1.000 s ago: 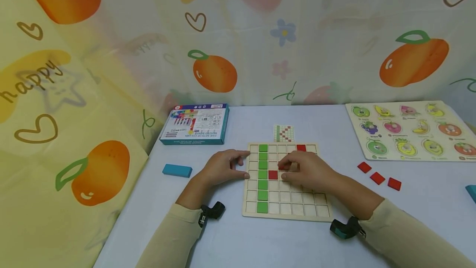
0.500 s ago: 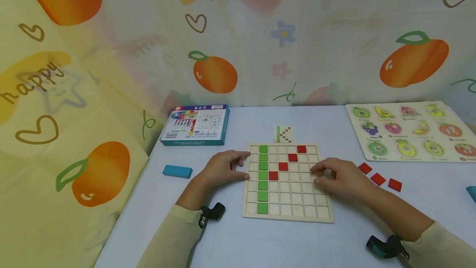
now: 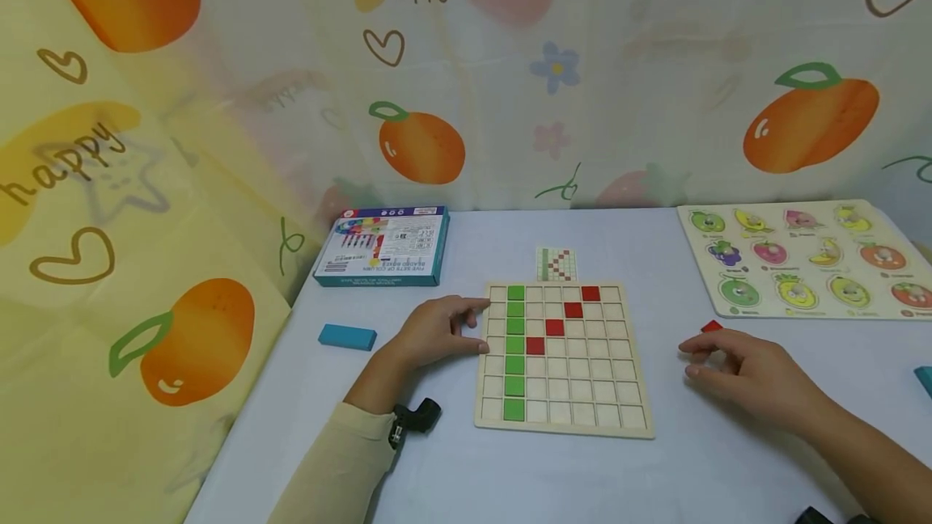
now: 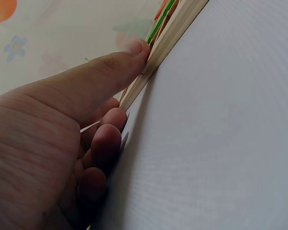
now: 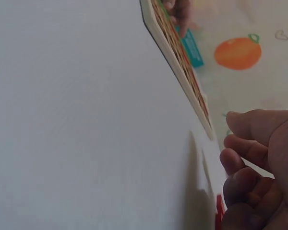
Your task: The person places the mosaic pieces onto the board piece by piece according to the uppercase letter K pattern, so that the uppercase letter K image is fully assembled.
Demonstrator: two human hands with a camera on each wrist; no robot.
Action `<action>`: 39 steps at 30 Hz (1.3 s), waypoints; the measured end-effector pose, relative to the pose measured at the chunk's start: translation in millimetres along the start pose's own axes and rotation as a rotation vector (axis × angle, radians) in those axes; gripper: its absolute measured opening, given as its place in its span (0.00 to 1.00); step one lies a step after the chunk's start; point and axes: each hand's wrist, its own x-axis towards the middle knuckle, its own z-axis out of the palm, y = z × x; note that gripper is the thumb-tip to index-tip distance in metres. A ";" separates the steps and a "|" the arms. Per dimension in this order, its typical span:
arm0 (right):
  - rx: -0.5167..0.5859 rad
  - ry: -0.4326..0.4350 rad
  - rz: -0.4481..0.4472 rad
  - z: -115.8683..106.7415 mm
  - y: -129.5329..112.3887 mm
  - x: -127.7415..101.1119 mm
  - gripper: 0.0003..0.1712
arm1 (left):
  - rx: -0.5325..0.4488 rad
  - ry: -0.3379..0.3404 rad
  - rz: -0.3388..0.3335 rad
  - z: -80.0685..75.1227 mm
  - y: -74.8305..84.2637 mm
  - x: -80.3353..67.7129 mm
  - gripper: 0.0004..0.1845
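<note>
My left hand (image 3: 435,330) rests at the left edge of a wooden grid board (image 3: 582,391), thumb and index finger apart and both touching its rim. In the left wrist view the thumb (image 4: 129,55) lies against the board's side. A column of green square tiles (image 3: 515,365) fills the second column, and several red tiles (image 3: 555,327) run diagonally up to the right. To the right of the board, my right hand (image 3: 757,374) hovers with loosely bent fingers and nothing between them. One loose red tile (image 3: 711,326) peeks out behind it; the others there are hidden.
Behind the board lies a small pattern card (image 3: 557,264). A boxed set (image 3: 382,245) stands back left, with a blue block (image 3: 347,336) in front of it. A fruit picture board (image 3: 808,257) lies back right; another blue piece (image 3: 923,378) sits at the right edge.
My right hand has left the board's middle, leaving a red tile there in the diagonal, and has moved right to over the loose red tiles. The left hand has stayed put.
</note>
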 end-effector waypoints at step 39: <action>-0.197 0.021 0.260 -45.7 65.8 -15.2 0.13 | 0.006 0.008 -0.004 0.0 3.2 -1.6 0.39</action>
